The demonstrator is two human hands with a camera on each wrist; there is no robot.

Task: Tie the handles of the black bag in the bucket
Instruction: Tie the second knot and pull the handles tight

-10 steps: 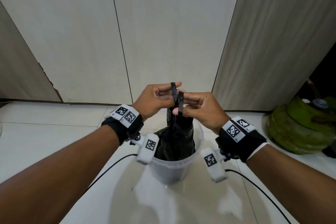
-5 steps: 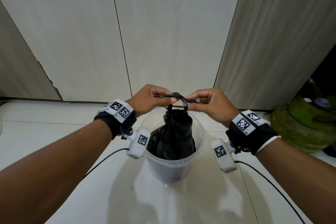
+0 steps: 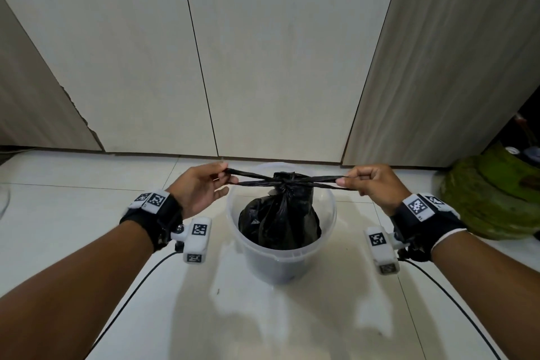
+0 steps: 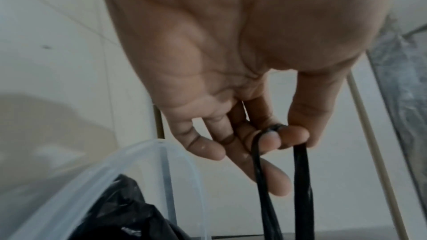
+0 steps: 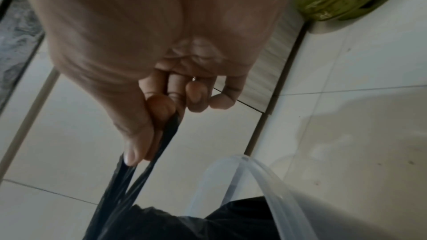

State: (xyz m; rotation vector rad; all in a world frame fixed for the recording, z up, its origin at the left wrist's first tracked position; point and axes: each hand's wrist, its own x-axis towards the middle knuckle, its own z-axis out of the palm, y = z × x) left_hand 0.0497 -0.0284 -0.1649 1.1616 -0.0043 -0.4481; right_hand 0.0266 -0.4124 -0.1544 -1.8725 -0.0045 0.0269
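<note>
A black plastic bag (image 3: 279, 219) sits inside a clear plastic bucket (image 3: 327, 231) on the white tiled floor. Its two handles cross in a knot (image 3: 285, 181) above the bag's gathered neck and are stretched out flat to either side. My left hand (image 3: 226, 177) pinches the left handle loop (image 4: 275, 129) between thumb and forefinger, the other fingers spread loose. My right hand (image 3: 343, 180) pinches the right handle loop (image 5: 171, 121) between thumb and curled fingers. The bucket rim (image 4: 161, 143) (image 5: 242, 158) and bag (image 4: 129, 213) (image 5: 231, 222) show low in both wrist views.
Pale cabinet doors (image 3: 263, 52) stand close behind the bucket. A green gas cylinder (image 3: 491, 199) lies on the floor at the right. Black cables (image 3: 137, 295) trail from both wrist cameras across the tiles. A clear object's edge (image 3: 4, 199) shows at far left.
The hands, held together above the bucket with the handles upright a second ago, have moved apart sideways and lower. The handles are now pulled taut and the knot has drawn down onto the bag's neck.
</note>
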